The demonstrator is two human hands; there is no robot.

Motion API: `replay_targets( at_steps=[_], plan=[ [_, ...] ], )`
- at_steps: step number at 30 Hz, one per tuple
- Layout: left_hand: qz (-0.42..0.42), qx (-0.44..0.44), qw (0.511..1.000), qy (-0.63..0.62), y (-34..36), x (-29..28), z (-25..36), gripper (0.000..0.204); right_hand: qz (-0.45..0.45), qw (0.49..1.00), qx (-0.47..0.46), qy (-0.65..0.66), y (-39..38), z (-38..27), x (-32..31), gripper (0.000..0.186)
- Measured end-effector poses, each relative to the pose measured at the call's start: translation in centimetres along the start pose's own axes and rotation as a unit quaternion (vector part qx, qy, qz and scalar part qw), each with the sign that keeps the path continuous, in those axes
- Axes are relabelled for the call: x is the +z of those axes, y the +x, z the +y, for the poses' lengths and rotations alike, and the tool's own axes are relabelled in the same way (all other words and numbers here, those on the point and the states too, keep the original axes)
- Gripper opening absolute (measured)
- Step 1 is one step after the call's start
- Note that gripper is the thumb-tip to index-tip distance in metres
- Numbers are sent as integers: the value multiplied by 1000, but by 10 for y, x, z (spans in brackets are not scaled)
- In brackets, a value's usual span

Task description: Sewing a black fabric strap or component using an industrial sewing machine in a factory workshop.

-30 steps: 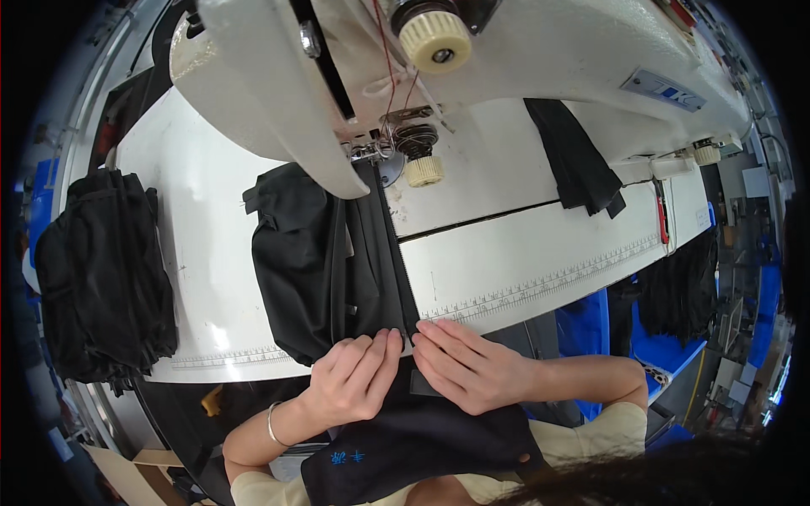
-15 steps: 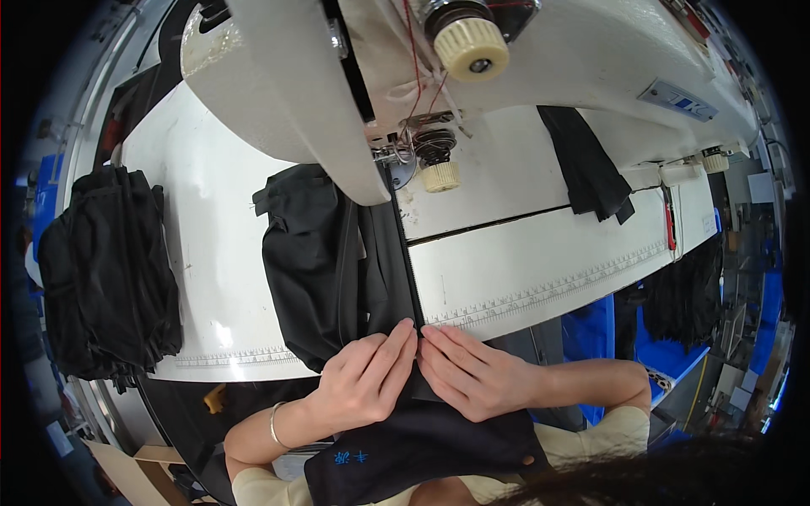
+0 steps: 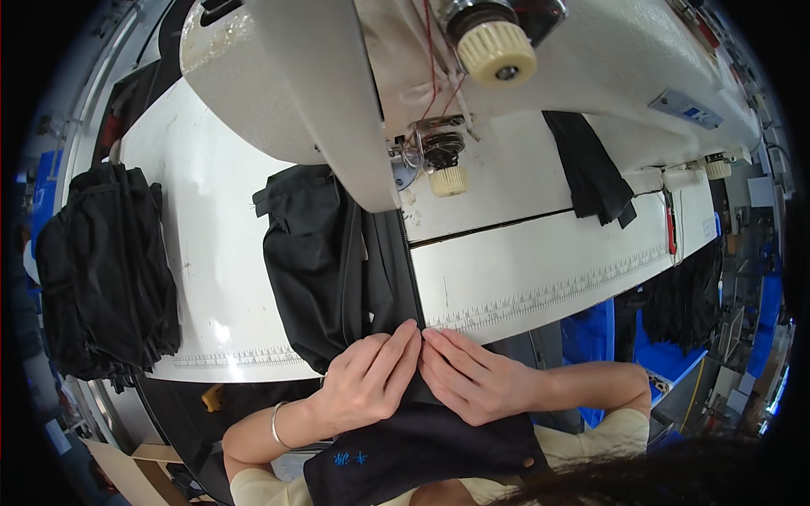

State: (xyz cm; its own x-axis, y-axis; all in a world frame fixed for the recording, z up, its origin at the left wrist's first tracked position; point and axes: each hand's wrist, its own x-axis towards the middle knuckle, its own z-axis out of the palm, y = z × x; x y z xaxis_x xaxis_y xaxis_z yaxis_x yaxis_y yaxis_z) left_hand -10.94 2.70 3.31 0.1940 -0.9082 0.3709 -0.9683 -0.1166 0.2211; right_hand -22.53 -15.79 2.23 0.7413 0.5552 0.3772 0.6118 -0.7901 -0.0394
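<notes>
A black fabric piece (image 3: 390, 287) runs from under the sewing machine head (image 3: 337, 110) toward me, its right side ending in a narrow dark edge strip. At the table's front edge my left hand (image 3: 371, 375) pinches this edge from the left, fingers pressed together. My right hand (image 3: 472, 377) closes on the same edge from the right, its fingertips almost meeting the left ones. The folded bulk of black fabric (image 3: 312, 261) lies left of the strip, beside the machine head. The presser foot and needle are hidden behind the head.
A stack of black fabric pieces (image 3: 105, 270) sits at the table's left end. Black strips (image 3: 588, 169) lie on the white table (image 3: 498, 270) under the machine arm. A red-handled tool (image 3: 672, 223) is at the right. Blue bins (image 3: 589, 333) stand below the right edge.
The machine head and its knobs appear slightly farther right in the picture. Both hands keep their pinch on the black fabric's edge, with hardly any movement.
</notes>
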Motion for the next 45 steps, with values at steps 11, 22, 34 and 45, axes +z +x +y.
replay_targets(
  at_steps=[11,22,34,45],
  plan=[
    [8,-6,999,-32,20,7,-45,43,-34,996,9,76,24,44,4,34],
    [-67,-69,993,-67,48,7,-105,27,9,997,43,65,55,106,34,24],
    [19,-20,999,24,36,18,-120,32,17,999,-13,39,41,123,37,16],
    [13,-23,999,-33,33,21,-124,32,13,999,-9,44,41,122,40,11]
  ],
)
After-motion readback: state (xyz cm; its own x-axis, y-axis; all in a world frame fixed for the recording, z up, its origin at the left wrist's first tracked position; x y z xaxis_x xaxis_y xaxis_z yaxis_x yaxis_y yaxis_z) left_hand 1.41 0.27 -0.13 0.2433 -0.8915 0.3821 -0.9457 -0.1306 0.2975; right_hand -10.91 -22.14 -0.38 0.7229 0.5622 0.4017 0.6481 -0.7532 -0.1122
